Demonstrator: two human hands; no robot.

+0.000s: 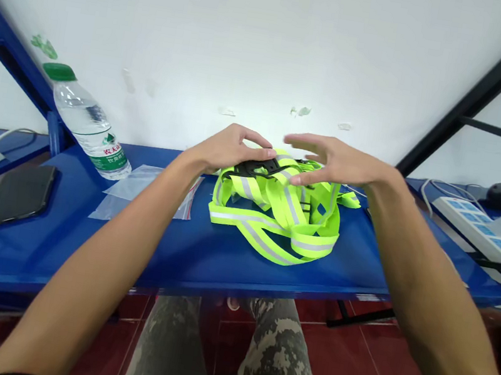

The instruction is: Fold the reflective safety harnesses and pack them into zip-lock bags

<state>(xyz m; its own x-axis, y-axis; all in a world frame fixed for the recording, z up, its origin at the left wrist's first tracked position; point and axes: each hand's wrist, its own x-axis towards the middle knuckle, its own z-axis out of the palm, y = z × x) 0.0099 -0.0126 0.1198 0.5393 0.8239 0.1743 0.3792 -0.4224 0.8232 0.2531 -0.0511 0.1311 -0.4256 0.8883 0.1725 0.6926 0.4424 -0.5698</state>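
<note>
Okay, so a neon-yellow reflective safety vest [274,216] sat in a tangled heap in the middle of a blue metal shelf [182,259]. The left hand [231,150] had its fingers curled over a black plastic buckle [254,166], though I couldn't tell if it was actually gripping. The right hand [337,162] was just beside it, fingers spread wide and curved. That webbing looked light, soft and floppy, so I'd say the stiff buckle was the best place to grab. A clear plastic bag [144,196] lay nearby.
</note>
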